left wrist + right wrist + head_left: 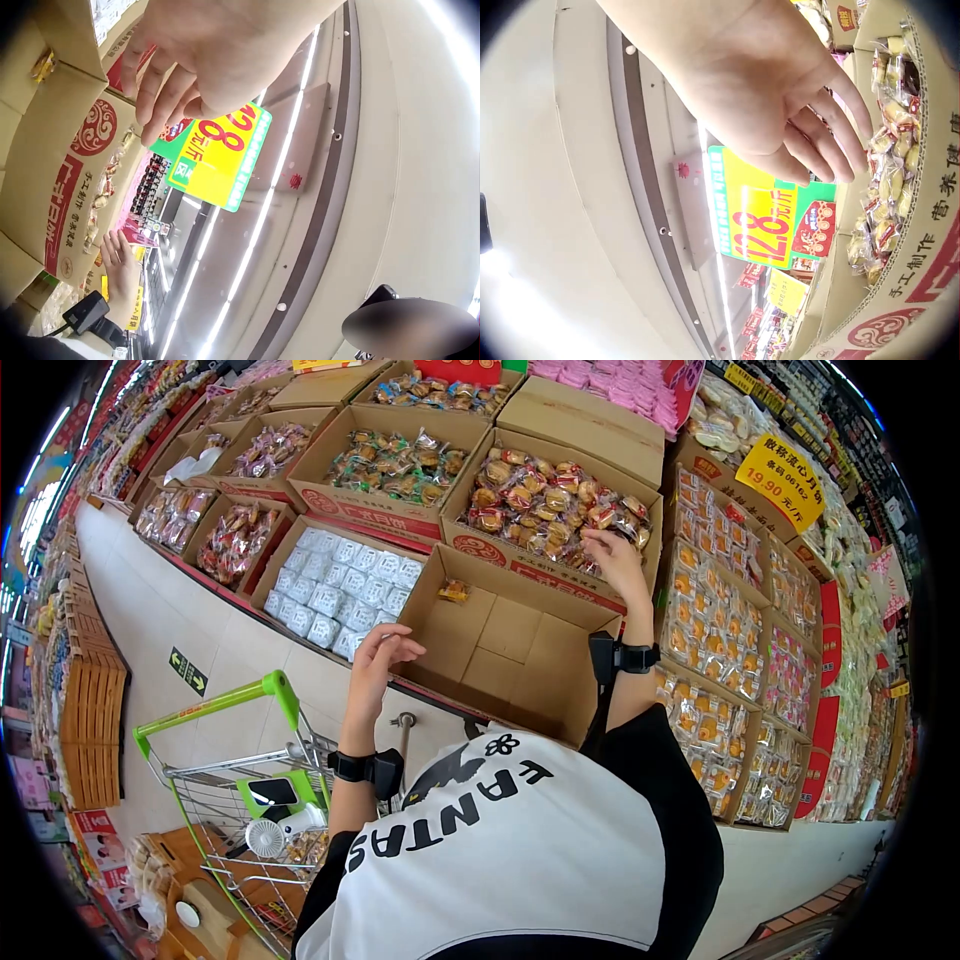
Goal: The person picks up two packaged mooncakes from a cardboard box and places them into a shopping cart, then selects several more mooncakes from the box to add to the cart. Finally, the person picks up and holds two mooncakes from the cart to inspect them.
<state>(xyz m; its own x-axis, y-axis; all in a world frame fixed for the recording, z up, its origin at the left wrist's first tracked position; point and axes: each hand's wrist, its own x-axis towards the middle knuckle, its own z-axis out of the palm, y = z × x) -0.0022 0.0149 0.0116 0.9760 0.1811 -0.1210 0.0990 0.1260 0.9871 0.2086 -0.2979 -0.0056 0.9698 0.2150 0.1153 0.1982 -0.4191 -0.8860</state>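
In the head view the right hand [618,565] hovers at the front edge of a carton [570,582] of small wrapped pastries [540,500], fingers loosely bent; the right wrist view shows nothing held in that hand [780,105]. The left hand [378,660], fingers relaxed and empty, is over the left edge of a nearly bare carton [500,650]. One small wrapped piece [453,591] lies in that carton's far left corner. In the left wrist view the left hand [202,60] hangs in the air with its fingers apart.
White wrapped packs [340,585] fill a box at the left. Clear packs [710,620] stand in trays at the right. A green-handled shopping cart [215,715] is at lower left, with a small fan [266,838] in it. A yellow price sign [780,480] stands upper right.
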